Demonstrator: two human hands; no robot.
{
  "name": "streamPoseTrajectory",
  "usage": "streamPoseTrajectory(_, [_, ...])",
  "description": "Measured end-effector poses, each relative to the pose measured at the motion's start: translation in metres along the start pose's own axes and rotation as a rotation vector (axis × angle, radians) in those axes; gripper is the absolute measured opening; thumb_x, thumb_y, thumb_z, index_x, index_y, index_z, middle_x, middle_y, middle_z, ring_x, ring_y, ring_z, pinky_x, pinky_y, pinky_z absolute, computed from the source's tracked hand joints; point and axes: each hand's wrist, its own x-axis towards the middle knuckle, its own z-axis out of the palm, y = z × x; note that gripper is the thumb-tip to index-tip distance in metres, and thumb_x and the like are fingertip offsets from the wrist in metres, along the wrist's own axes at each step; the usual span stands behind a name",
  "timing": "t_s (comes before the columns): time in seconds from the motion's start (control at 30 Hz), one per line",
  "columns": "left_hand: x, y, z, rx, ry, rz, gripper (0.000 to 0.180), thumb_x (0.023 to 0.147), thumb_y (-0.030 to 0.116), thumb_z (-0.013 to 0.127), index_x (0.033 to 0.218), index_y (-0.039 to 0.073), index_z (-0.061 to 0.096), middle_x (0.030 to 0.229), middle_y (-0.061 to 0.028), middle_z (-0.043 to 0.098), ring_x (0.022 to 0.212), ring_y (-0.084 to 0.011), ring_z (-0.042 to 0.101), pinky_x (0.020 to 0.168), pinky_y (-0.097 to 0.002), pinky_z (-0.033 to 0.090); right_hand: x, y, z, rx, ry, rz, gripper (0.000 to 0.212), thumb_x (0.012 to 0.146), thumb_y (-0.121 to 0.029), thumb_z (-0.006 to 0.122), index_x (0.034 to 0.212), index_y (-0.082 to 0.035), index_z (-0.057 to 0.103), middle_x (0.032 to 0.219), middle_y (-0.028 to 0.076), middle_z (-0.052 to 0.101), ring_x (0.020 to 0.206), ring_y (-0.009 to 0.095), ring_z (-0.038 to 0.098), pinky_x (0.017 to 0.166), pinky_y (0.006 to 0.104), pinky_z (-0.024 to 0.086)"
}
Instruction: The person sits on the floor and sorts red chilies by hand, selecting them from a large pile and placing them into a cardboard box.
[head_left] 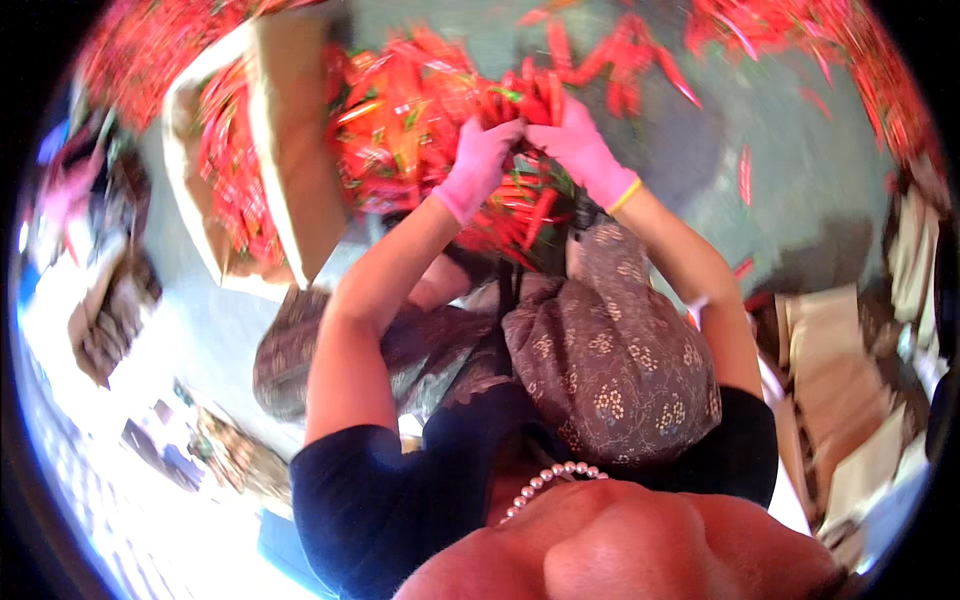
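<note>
Both my hands wear pink gloves with dark fingertips, and they meet in front of me over a heap of red chili peppers point(405, 120). My left hand point(478, 165) is closed, its fingertips against those of my right. My right hand point(588, 150), with a yellow band at the wrist, is closed too. Between and just beyond them a bunch of red chili peppers point(540, 92) sticks up, with a few green stems showing. Motion smears the fingertips, and the peppers partly hide them. More chili peppers point(525, 215) lie below my hands, close to my legs.
Left of the heap stands an open brown paper bag point(312, 150) with chili peppers inside. Larger chili piles point(150, 60) lie far left and far right. Stray peppers point(745, 175) dot the grey floor point(690, 150). Flattened brown bags point(835, 370) lie at the right.
</note>
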Motion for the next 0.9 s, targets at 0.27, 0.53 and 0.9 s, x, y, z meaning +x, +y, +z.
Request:
streamPoseTrajectory(0.27, [-0.103,0.227,-0.197,0.468,0.005,0.124,0.032,0.097,0.032,0.052,0.114,0.007,0.062,0.100,-0.0035,0.067,0.086,-0.0123,0.063,0.071,-0.0280,0.051,0.059,-0.053,0.221,0.295,-0.584,0.012,0.036,0.084,-0.018,0.071,0.115,-0.002,0.061,0.091,0.004,0.068,0.084,0.013,0.062,0.079,0.0284,0.051])
streamPoseTrajectory(0.53, [-0.085,0.163,-0.408,0.910,0.205,0.258,0.045,0.097,0.028,0.056,0.130,-0.002,0.054,0.125,-0.0092,0.058,0.112,-0.0161,0.054,0.099,-0.0313,0.041,0.118,-0.019,0.025,-0.986,-0.082,-0.415,0.040,0.082,-0.020,0.063,0.121,-0.008,0.060,0.095,0.012,0.065,0.084,0.025,0.063,0.073,0.0388,0.052])
streamPoseTrajectory(0.9, [-0.014,0.215,-0.148,1.494,0.056,1.022,0.043,0.090,0.012,0.062,0.131,0.000,0.055,0.125,-0.0144,0.061,0.122,-0.0240,0.055,0.105,-0.0351,0.040,0.150,-0.035,-0.121,-1.620,0.537,-0.310,0.035,0.082,-0.022,0.062,0.114,-0.013,0.053,0.117,0.016,0.057,0.101,0.035,0.063,0.085,0.0460,0.051])
